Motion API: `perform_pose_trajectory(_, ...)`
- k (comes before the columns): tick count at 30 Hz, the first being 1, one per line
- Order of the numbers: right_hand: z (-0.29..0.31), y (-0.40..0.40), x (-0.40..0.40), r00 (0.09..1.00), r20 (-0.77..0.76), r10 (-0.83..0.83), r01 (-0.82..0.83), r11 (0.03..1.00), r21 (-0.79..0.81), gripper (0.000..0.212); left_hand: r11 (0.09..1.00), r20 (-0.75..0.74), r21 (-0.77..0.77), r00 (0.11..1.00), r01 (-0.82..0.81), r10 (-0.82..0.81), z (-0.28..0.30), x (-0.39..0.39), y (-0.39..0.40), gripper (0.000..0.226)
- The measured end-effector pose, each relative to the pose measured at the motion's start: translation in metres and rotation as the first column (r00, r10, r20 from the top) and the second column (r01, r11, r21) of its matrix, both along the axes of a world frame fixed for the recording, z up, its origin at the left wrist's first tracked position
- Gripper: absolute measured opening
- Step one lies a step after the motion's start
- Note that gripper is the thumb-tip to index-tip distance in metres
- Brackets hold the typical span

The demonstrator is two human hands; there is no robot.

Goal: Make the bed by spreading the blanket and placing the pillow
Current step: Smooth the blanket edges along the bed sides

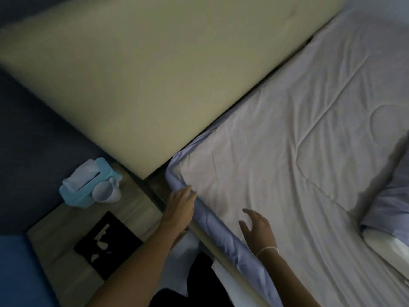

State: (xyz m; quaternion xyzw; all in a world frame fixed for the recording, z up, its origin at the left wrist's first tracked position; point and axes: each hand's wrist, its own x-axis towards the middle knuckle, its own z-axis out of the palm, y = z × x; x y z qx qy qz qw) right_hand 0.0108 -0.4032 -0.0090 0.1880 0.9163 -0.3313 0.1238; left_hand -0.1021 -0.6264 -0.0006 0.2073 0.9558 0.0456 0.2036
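Fingers (190, 191) of the left hand (180, 206) lie straight on the blanket (287, 129) edge at the bed's corner.
Right hand (257, 227) hovers over the spread blanket, fingers loosely spread, holding nothing; pillow (391, 202) lies at right; headboard (143, 80), nightstand (66, 262), tissue box (84, 185) beyond.

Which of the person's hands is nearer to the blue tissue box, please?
The left hand, at the blanket's corner, is nearer the tissue box; the right hand hovers farther away over the blanket.

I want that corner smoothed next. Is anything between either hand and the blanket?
Nothing visible. The left hand already touches the blanket at its corner edge, and the right hand hangs open just over it.
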Motion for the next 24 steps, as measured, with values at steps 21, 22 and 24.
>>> perform_pose_trajectory(21,-0.166,-0.125,-0.076,0.936,-0.171,0.309,-0.252,0.923,0.291,0.041,0.776,-0.374,-0.18,0.688,0.604,-0.622,-0.18,-0.143,-0.101,0.044)
perform_pose_trajectory(22,-0.163,-0.132,-0.075,0.95,-0.113,0.291,-0.254,0.931,0.261,0.047,0.787,-0.355,-0.156,0.71,0.597,-0.608,-0.179,-0.137,-0.107,0.044)
perform_pose_trajectory(24,-0.155,-0.136,-0.078,0.949,-0.053,0.311,-0.289,0.925,0.248,0.044,0.839,-0.305,-0.092,0.787,0.537,-0.537,-0.18,-0.126,-0.107,0.047)
